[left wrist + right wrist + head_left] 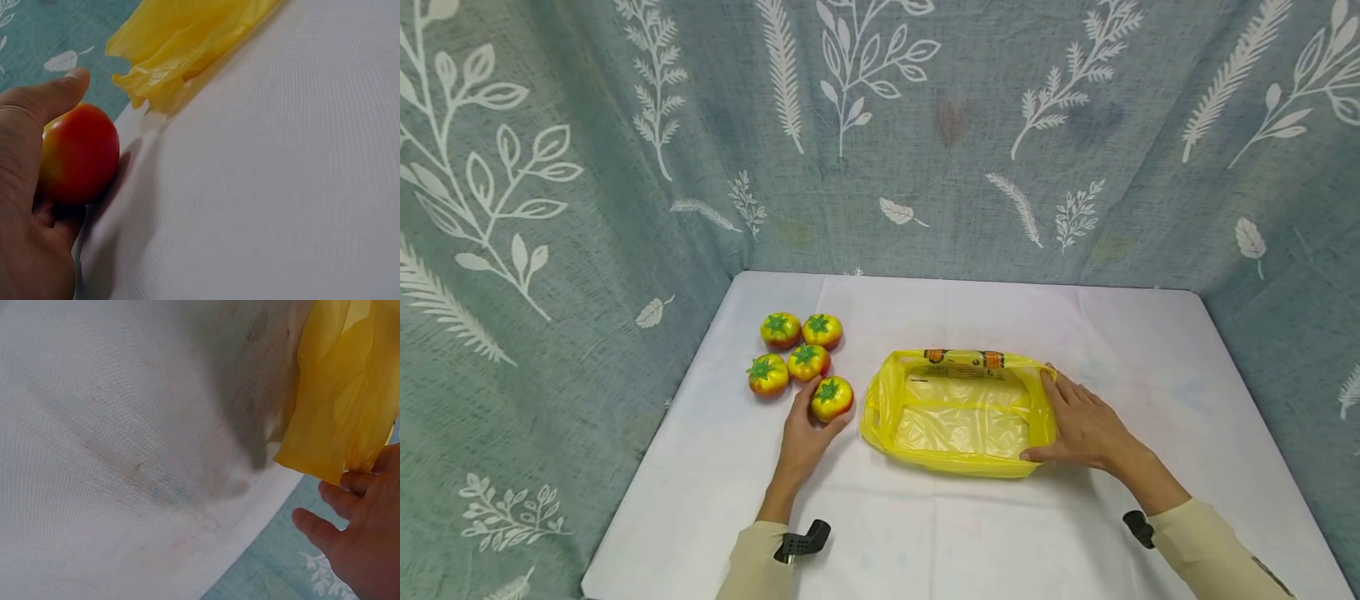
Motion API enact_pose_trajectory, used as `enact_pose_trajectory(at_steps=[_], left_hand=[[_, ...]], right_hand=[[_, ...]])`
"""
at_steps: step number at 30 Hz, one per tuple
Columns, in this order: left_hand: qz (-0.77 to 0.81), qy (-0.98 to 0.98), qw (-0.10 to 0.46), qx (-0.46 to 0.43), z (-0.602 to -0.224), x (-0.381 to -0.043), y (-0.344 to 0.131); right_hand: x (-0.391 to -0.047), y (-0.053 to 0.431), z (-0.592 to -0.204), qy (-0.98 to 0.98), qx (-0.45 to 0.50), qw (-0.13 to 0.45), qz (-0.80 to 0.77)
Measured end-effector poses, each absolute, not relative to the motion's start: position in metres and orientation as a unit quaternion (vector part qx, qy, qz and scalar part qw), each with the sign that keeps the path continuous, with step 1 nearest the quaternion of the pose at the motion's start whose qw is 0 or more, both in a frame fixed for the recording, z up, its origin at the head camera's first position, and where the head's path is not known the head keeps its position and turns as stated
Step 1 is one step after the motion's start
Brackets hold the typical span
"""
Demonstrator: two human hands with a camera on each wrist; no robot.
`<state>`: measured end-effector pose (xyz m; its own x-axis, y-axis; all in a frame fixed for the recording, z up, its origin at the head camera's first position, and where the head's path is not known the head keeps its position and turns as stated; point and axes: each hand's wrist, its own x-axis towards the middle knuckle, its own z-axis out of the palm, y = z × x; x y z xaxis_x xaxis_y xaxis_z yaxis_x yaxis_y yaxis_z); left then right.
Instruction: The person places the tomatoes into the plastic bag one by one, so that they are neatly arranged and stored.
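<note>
A red and yellow tomato (832, 400) with a green star-shaped top lies in the grasp of my left hand (805, 433), fingers on its left side and thumb at its near side. The left wrist view shows the same tomato (81, 156) from its red side, beside the palm. Just right of it stands a yellow plastic bag (958, 467), its mouth spread wide and facing up. My right hand (1086, 425) spans the bag's right end, thumb at the near corner and fingers at the far one. In the right wrist view its fingers reach out loosely against the yellow plastic (337, 394).
Several more tomatoes (808, 363) sit close together at the left, beyond my left hand. A white cloth (925, 533) covers the table. Teal curtains (955, 192) with white leaf prints hang behind and on both sides.
</note>
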<state>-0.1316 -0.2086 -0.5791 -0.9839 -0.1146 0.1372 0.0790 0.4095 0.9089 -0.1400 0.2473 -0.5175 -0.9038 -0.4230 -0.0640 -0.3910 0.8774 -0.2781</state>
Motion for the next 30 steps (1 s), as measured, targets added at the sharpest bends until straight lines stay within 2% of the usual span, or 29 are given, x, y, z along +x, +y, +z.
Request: enact_pose_trajectory(at_steps=[17,30], left_hand=[[-0.506,-0.859,0.075,0.017,-0.572,-0.144,-0.2],[-0.515,-0.851,0.091,-0.038,-0.552,-0.157,-0.187]], right_hand=[[-0.141,0.249,-0.518,0.967,-0.205,0.067,-0.136],[-0.142,0.249,-0.514,0.968,-0.199,0.072,-0.135]])
